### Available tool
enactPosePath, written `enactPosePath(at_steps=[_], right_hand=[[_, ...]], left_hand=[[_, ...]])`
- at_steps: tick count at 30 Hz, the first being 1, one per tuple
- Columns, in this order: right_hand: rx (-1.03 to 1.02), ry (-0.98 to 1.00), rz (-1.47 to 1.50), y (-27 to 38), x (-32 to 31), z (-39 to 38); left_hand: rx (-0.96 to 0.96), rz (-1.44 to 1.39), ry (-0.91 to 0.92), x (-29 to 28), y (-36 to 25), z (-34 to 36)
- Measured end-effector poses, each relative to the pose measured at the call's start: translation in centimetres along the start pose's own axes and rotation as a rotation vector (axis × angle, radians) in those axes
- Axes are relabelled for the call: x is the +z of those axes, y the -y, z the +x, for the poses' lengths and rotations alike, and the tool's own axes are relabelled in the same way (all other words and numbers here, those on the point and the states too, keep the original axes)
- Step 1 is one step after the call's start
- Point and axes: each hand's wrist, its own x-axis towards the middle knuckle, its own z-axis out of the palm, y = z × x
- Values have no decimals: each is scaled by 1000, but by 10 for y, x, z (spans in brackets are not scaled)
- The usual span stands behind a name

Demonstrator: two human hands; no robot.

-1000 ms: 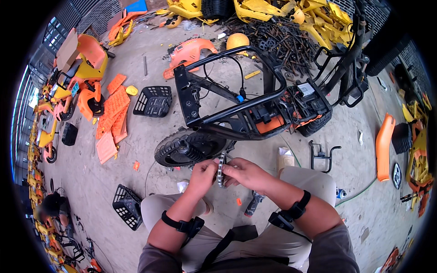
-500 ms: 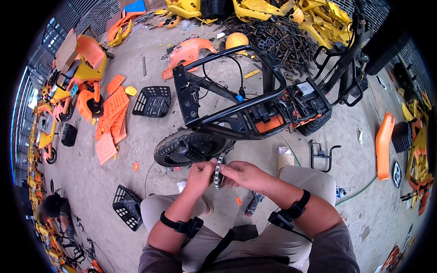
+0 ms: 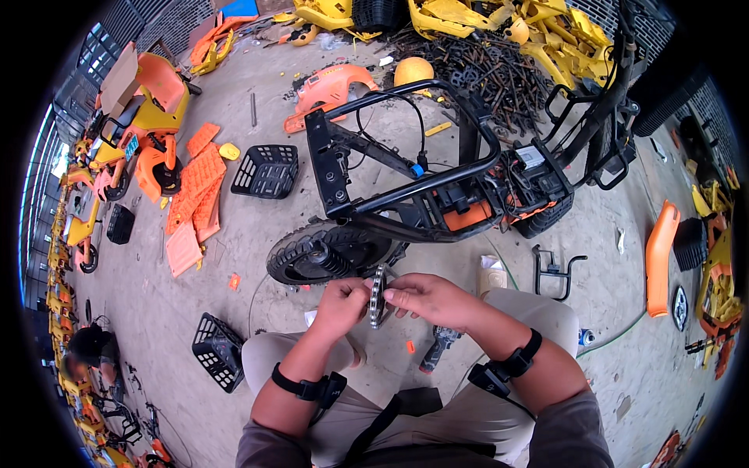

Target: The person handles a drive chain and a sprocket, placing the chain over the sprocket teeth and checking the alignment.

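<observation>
A silvery metal chain [image 3: 378, 298], seen almost edge-on as a narrow ring of links, is held upright between my hands above my knees. My left hand [image 3: 340, 306] pinches it from the left, fingers curled in. On the other side my right hand [image 3: 431, 299] grips it, with the thumb laid along its edge. Some fingertips are hidden behind the chain. Just beyond stands a stripped black scooter frame [image 3: 367, 205] with its rear wheel [image 3: 287, 262] close to my left hand. A cordless drill [image 3: 438, 349] lies on the floor below my right hand.
Black baskets [image 3: 265, 173] lie to the left, near orange panels [image 3: 195, 187]. A black metal bracket [image 3: 552, 274] and a long orange panel [image 3: 662, 257] are at right. Dark metal parts [image 3: 476, 78] and yellow covers are heaped behind the frame. Another person [image 3: 94, 351] crouches far left.
The chain has turned slightly between my hands, and my right thumb has shifted a little along it. The whole view has moved slightly; the frame and floor items stay in place.
</observation>
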Motion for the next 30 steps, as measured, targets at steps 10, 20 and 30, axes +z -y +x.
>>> enactPosePath(at_steps=[10, 20, 30], right_hand=[[7, 1, -21, -12, -5, 7], [-20, -79, 14, -1, -2, 2], [-59, -46, 109, -7, -6, 3]], left_hand=[[27, 78, -9, 0, 3, 1], [276, 87, 27, 5, 6, 1], [256, -50, 67, 10, 7, 1]])
